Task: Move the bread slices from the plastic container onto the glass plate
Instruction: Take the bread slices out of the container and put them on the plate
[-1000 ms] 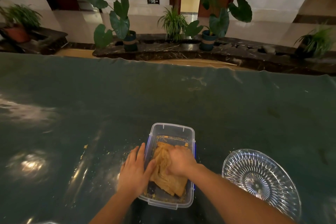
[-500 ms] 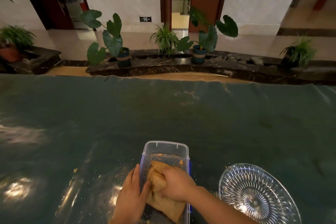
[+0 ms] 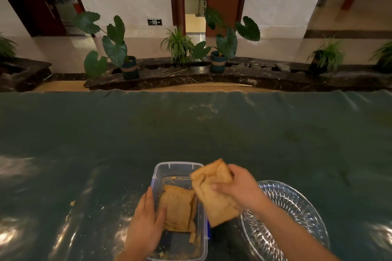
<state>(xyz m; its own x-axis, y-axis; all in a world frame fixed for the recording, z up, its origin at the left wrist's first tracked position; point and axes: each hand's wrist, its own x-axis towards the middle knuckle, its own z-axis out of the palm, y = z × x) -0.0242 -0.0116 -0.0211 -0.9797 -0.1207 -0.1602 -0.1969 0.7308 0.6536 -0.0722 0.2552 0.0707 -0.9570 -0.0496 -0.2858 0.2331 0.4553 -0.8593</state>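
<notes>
A clear plastic container [image 3: 177, 168] with blue clips sits near the table's front edge. A brown bread slice [image 3: 177, 207] lies inside it, with crumbs around. My left hand [image 3: 145, 224] grips the container's left wall, thumb inside against the bread. My right hand [image 3: 238, 188] holds a bent bread slice [image 3: 212, 195] lifted above the container's right rim. The cut-glass plate [image 3: 297, 214] lies just right of the container, partly under my right forearm, with nothing visible on it.
The table carries a dark green glossy cover [image 3: 191, 133] with crumbs [image 3: 72, 204] left of the container. Beyond the far edge stand a dark stone ledge and potted plants [image 3: 218, 57].
My right hand has lifted one bread slice out of the container and moved it right, toward the plate. My left hand stayed on the container's left side. The camera tilted up.
</notes>
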